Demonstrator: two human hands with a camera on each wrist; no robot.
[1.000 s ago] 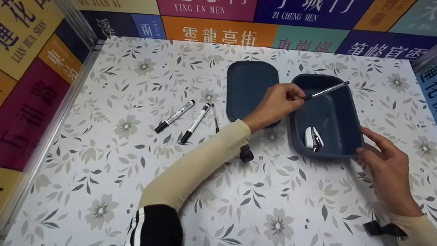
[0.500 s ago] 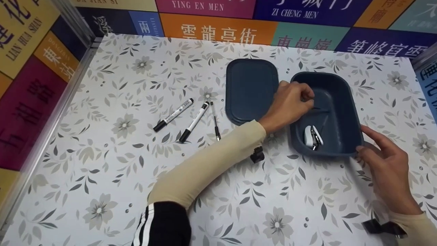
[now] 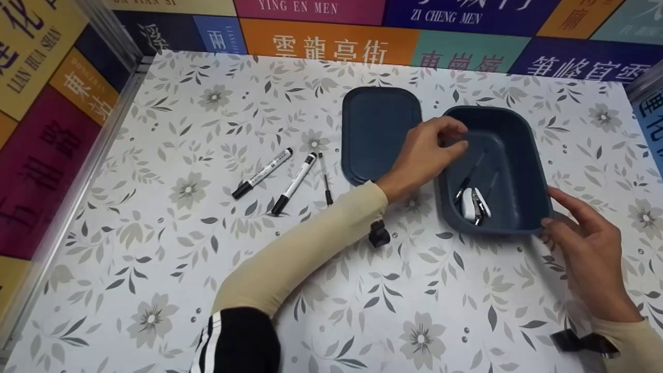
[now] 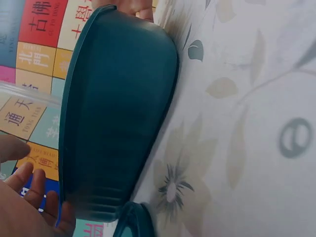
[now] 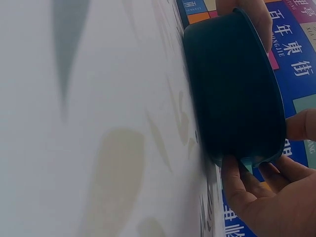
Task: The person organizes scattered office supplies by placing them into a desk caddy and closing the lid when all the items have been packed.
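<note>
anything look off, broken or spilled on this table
Nothing looks spilled or damaged: the dark blue lid lies beside the open box, and the two markers lie capped. The only mildly odd thing is the white stapler inside the box, which seems to lie open rather than closed.

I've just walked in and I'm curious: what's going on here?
A person's right grip holds an open, rectangular, dark blue box; the empty left grip is by its rim. Inside lie a white stapler and a slim, dark pen; outside lie two black and white cylindrical markers and another slim pen.
</note>
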